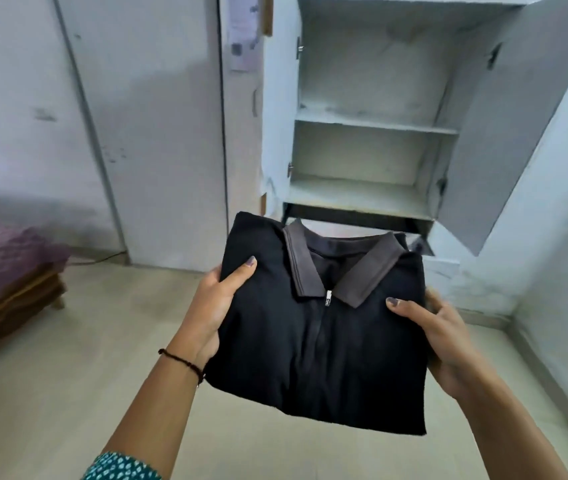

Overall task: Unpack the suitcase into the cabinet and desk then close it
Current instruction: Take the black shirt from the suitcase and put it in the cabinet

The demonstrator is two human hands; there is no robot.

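Note:
A folded black polo shirt (313,327) with a grey collar and a short zip is held flat in front of me, above the floor. My left hand (213,306) grips its left edge, thumb on top and fingers underneath. My right hand (445,337) grips its right edge the same way. Straight ahead stands the white wall cabinet (372,123) with both doors swung open and its shelves bare; the shirt is a little below and in front of its lowest shelf. The suitcase and the desk are out of view.
The cabinet's right door (504,140) juts out toward me at the right. A bed with a purple cover (2,261) sits at the left. A closed white door (158,133) is left of the cabinet. Pale tiled floor (78,375) lies below.

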